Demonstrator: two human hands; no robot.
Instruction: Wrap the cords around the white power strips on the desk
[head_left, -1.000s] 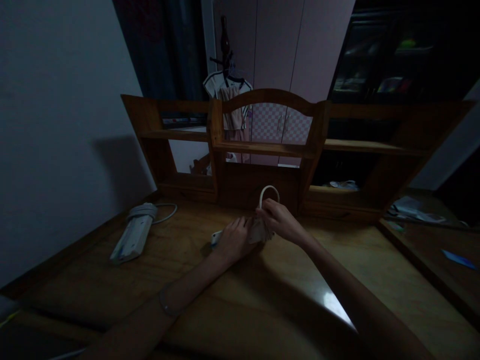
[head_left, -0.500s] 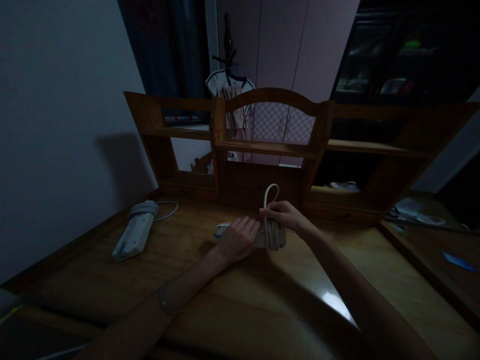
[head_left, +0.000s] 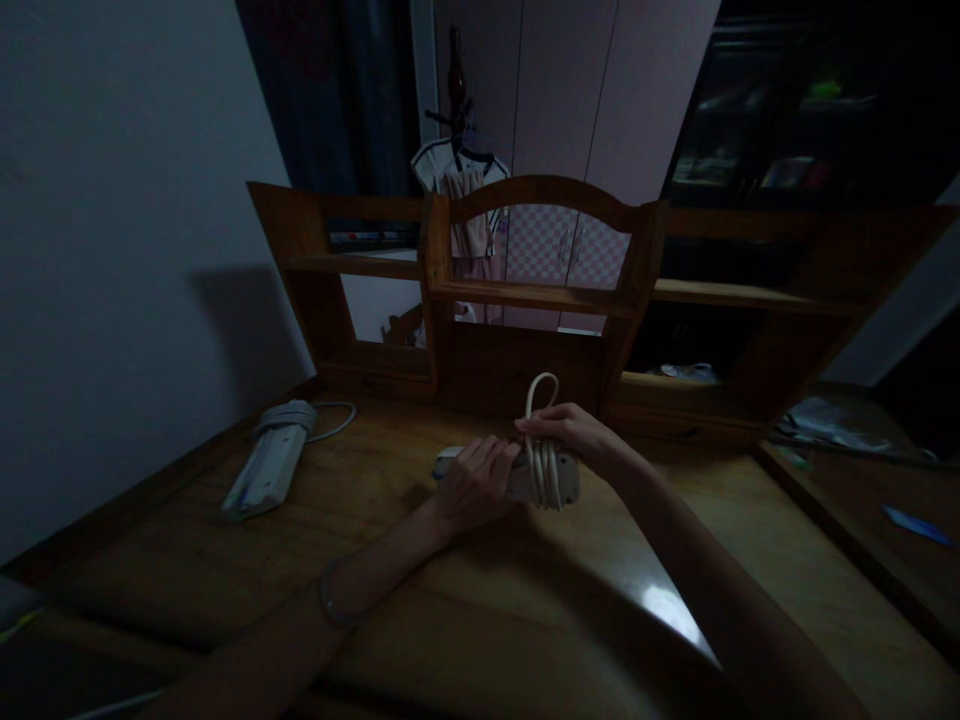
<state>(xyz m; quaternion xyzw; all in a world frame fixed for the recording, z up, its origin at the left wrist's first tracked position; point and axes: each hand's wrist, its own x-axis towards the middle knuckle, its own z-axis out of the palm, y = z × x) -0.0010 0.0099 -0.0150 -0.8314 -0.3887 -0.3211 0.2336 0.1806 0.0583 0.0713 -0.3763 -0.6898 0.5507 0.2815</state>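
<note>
A white power strip [head_left: 570, 478] is in front of me above the wooden desk, its cord [head_left: 546, 480] wound several times around its right end. My left hand [head_left: 480, 480] is closed over the strip's middle. At the coils, my right hand [head_left: 566, 428] pinches the cord, and a loop of it stands up above the fingers. The cord's plug is not visible. On the desk to the left lies a second white power strip [head_left: 270, 465], with a grey cord wrapped around its far end and a loop trailing to the right.
A wooden shelf unit [head_left: 525, 292] runs along the back of the desk [head_left: 450, 620]. A wall [head_left: 135, 300] borders the left side. A blue card-like item [head_left: 916, 524] and clear plastic bags [head_left: 829, 422] lie on a surface at the right.
The held power strip has tilted slightly, its right end lower and a little further right. The wound coils look more spread, and the upright cord loop has dipped slightly.
</note>
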